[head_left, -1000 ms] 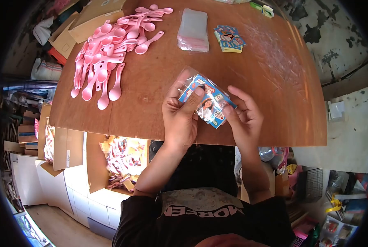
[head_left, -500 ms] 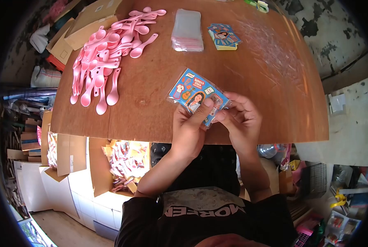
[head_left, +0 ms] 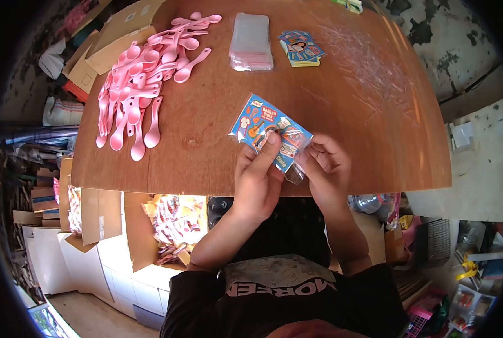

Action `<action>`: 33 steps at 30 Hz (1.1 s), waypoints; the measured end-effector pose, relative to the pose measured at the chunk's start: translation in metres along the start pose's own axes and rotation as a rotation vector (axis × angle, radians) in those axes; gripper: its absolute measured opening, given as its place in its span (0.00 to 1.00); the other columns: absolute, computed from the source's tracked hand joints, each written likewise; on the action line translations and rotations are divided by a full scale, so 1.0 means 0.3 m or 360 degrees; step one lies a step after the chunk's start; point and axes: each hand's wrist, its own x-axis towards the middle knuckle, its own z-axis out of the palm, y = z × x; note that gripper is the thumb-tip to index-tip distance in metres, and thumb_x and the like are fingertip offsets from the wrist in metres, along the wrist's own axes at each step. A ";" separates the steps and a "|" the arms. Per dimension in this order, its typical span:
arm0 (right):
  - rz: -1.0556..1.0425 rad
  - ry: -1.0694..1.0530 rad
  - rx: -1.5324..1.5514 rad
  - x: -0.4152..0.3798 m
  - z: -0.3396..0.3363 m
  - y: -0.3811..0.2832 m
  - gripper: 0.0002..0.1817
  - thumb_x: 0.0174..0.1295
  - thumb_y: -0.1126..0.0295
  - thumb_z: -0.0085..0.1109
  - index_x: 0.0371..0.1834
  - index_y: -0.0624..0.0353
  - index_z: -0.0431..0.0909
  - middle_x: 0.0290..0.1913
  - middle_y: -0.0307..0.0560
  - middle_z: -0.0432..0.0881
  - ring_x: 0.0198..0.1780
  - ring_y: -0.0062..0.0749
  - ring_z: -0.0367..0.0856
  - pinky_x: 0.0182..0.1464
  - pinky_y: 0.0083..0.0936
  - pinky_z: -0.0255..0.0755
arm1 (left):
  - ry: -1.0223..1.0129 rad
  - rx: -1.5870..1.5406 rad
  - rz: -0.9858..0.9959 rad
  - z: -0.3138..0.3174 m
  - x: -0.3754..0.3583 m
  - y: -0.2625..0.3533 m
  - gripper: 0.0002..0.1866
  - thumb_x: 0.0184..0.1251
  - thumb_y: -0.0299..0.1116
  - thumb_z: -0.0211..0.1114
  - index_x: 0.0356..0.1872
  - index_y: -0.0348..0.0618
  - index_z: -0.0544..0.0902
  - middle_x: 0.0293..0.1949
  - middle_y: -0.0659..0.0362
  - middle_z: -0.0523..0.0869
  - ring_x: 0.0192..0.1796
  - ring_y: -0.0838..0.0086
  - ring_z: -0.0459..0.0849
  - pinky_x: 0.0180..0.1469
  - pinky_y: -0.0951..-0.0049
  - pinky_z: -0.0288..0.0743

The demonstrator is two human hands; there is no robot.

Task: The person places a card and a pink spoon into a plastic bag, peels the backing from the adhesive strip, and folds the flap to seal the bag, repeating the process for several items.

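A blue printed card (head_left: 254, 119) with pictures of a guitar and a shirt sits inside a clear plastic bag (head_left: 295, 176), above the front part of the table. My left hand (head_left: 257, 179) grips it from below, thumb pressed across its face. At the bag's right end, my right hand (head_left: 327, 166) has thumb and fingers closed on the loose clear plastic. Part of the card's face is hidden under my left thumb. Beyond lie a stack of similar blue cards (head_left: 301, 48) and a stack of clear bags (head_left: 251, 42).
Pink spoons (head_left: 133, 90) are heaped on the left of the wooden table (head_left: 206, 163). Thin plastic strips (head_left: 370, 67) are scattered at the right. A cardboard box (head_left: 127, 34) stands at the back left. Below the front edge, an open carton (head_left: 139, 236) holds many small packets.
My left thumb has shifted left over the card's face. More of the card's lower right corner and the loose plastic shows between my hands. The view has shifted slightly.
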 end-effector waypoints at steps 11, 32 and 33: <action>0.0269 0.0200 -0.0084 -0.001 0.013 -0.030 0.13 0.59 0.78 0.62 0.44 0.66 0.70 0.37 0.45 0.82 0.38 0.22 0.81 0.36 0.18 0.77 | -0.0009 0.0137 0.0449 0.023 -0.005 0.003 0.23 0.70 0.35 0.55 0.62 0.39 0.65 0.55 0.51 0.75 0.57 0.66 0.75 0.56 0.64 0.72; 0.0780 0.0166 -0.0002 -0.028 0.069 -0.026 0.07 0.59 0.78 0.58 0.37 0.69 0.73 0.32 0.51 0.81 0.29 0.27 0.81 0.32 0.24 0.79 | -0.0177 0.0082 0.0679 -0.031 0.010 0.068 0.33 0.67 0.22 0.53 0.71 0.47 0.51 0.62 0.40 0.68 0.63 0.50 0.71 0.57 0.56 0.74; 0.0747 0.0196 0.0071 -0.032 0.074 -0.022 0.07 0.59 0.77 0.59 0.37 0.69 0.73 0.32 0.50 0.81 0.29 0.26 0.81 0.31 0.23 0.78 | -0.0210 0.0106 0.0666 -0.029 0.009 0.072 0.32 0.68 0.24 0.54 0.70 0.45 0.51 0.62 0.39 0.68 0.63 0.50 0.71 0.58 0.56 0.73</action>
